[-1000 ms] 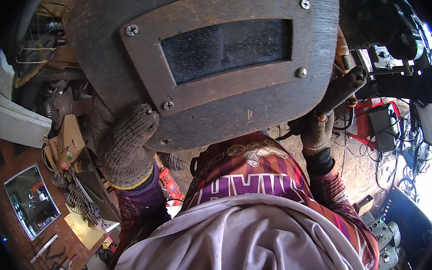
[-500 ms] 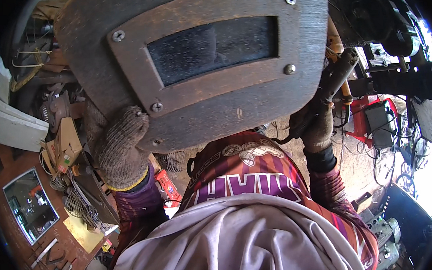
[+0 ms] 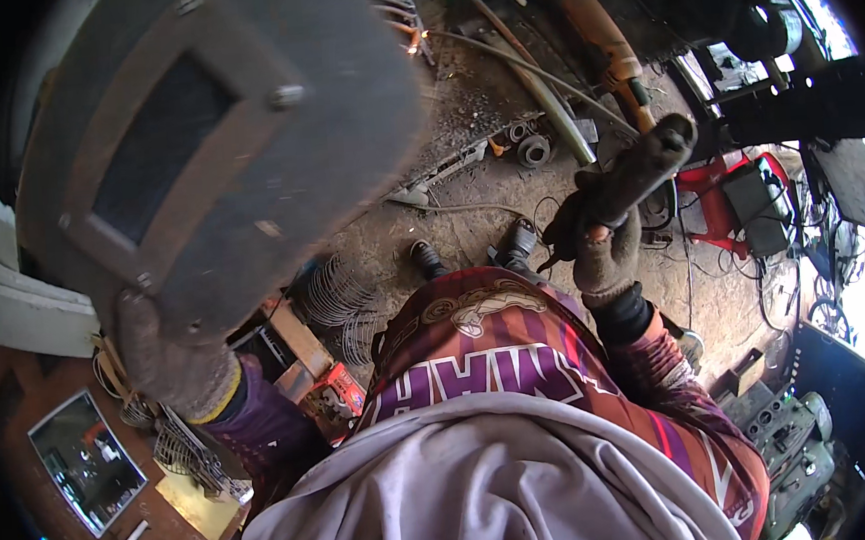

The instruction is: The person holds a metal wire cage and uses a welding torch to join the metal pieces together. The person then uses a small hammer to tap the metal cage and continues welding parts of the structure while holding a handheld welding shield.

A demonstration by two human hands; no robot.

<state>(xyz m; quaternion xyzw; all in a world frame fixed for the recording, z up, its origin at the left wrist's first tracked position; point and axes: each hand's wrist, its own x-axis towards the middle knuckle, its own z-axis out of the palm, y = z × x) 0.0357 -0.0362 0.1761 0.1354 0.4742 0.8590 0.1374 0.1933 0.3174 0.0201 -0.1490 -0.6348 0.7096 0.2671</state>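
Note:
A dark welding shield (image 3: pixel 332 126) with a rectangular dark window is tilted at the upper left. My left hand (image 3: pixel 173 363), in a grey knit glove with a yellow cuff, grips it at its lower edge; part of the fingers is hidden behind it. On the right, my right hand (image 3: pixel 609 258), also gloved, is closed around a black welding electrode holder (image 3: pixel 651 166) that points up and to the right. A thumb shows through the glove. Beyond, a small orange glow (image 3: pixel 415 42) shows among curved metal rods (image 3: pixel 389 10) beside the shield.
An orange-bodied power tool (image 3: pixel 596 33) and a metal pipe (image 3: pixel 551 101) lie ahead. A red plastic chair (image 3: pixel 713 195) carries a dark box at right. Coiled wire (image 3: pixel 339 297) lies by my left side. A brown table (image 3: pixel 12 420) and a green machine (image 3: pixel 793 471) flank me.
The shield has swung left and tilted in my left hand, uncovering the floor, my feet and the workpieces ahead. My right hand has shifted slightly left with the electrode holder.

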